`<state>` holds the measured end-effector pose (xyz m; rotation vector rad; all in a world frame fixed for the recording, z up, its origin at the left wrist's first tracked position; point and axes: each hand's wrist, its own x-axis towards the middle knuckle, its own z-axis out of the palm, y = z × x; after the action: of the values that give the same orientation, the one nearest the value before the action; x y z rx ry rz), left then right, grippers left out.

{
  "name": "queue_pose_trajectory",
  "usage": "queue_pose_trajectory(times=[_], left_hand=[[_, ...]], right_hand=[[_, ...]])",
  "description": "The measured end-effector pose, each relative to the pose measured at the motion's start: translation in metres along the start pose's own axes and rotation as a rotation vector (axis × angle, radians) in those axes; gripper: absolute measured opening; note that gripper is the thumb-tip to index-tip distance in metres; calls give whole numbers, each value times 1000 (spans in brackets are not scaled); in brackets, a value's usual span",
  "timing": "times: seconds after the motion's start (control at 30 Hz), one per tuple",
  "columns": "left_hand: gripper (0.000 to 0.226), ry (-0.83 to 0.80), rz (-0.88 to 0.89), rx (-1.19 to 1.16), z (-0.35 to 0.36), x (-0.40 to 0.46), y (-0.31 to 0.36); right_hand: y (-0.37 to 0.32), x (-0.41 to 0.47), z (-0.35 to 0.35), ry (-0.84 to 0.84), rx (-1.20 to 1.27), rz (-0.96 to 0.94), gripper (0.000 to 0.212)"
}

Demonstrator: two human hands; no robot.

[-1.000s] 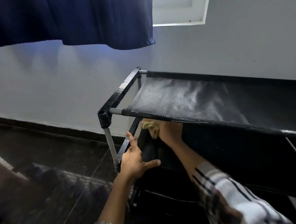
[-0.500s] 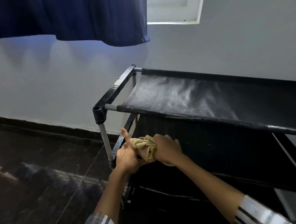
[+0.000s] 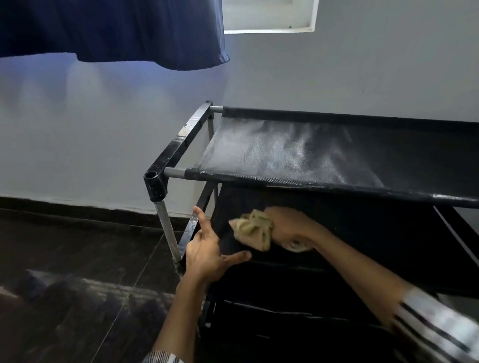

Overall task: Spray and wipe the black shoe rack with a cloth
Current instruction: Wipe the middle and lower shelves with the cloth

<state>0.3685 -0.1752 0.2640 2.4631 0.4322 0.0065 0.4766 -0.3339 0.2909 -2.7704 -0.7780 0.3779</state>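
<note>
Since half a second ago right hand (image 3: 288, 225) slid cloth (image 3: 253, 232) rightward off the left hand. Nearest, left hand (image 3: 206, 256) has fingers spread, thumb out, gripping the black shoe rack (image 3: 345, 159) second-shelf front corner, likely to steady it. Right hand bunches the cloth tight, pressing it on that shelf. Beyond, top shelf looks wet with spray. No containers visible.

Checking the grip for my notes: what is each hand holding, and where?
Right hand grips the bunched cloth at its right end. Left hand pinches the second shelf's front left corner.
</note>
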Motion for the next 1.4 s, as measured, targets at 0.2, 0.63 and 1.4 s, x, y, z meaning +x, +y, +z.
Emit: queue_pose_trajectory(times=[0.2, 0.63, 1.4], left_hand=[[141, 6, 2, -3, 1, 2, -2], [135, 62, 44, 56, 1, -4, 0], [153, -231, 90, 402, 47, 4, 64]], right_hand=[[7, -23, 19, 93, 71, 78, 16], [13, -18, -4, -31, -30, 83, 20], [84, -14, -20, 277, 183, 293, 38]])
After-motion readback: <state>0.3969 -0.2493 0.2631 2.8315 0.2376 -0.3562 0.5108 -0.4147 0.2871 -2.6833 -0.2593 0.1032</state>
